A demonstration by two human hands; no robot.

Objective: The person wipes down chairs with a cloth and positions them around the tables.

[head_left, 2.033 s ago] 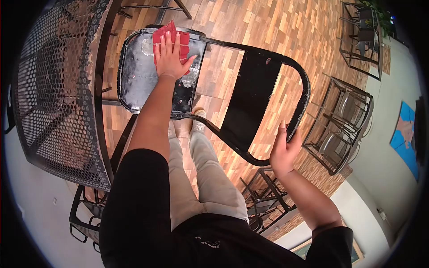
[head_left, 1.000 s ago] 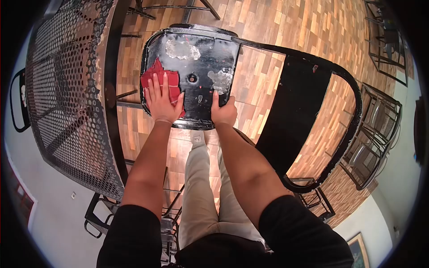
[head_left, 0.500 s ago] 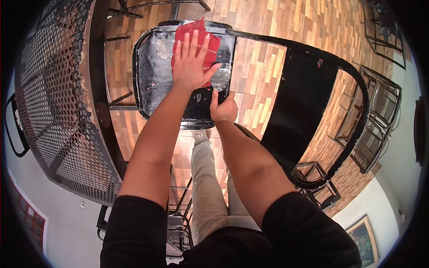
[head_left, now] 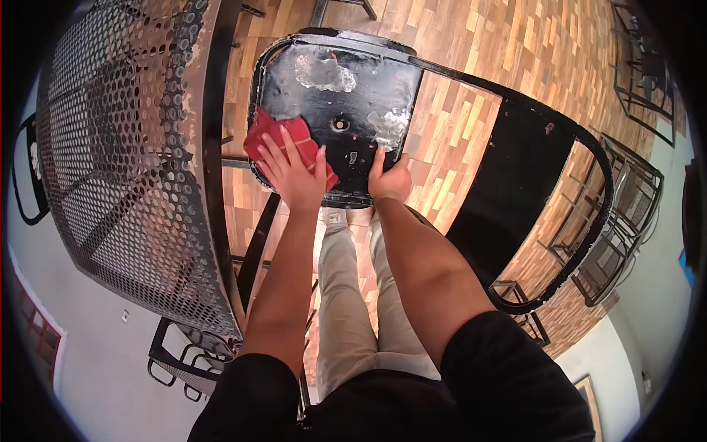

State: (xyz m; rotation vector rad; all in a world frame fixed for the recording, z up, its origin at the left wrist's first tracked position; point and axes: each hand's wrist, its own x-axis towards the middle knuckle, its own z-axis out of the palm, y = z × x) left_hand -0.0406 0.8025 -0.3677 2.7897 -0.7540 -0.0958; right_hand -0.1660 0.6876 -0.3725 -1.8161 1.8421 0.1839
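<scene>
A black metal chair with worn, chipped paint has its seat (head_left: 317, 92) in front of me and its backrest (head_left: 512, 188) to the right. My left hand (head_left: 293, 173) lies spread on a folded red cloth (head_left: 278, 136), pressing it on the seat's lower left corner. My right hand (head_left: 390, 177) grips the seat's lower right edge, thumb on top and fingers curled round the rim. A small hole and bare patches show on the seat between and above my hands.
A perforated metal table (head_left: 132, 162) stands close on the left. Stacked or grouped chairs (head_left: 618, 214) are at the right, and more chair frames (head_left: 188, 357) at the lower left. Wood-patterned floor (head_left: 471, 37) lies beneath.
My left hand and the red cloth have moved from the upper middle of the seat to its lower left corner. My right hand has gone from the backrest to the seat's edge.
</scene>
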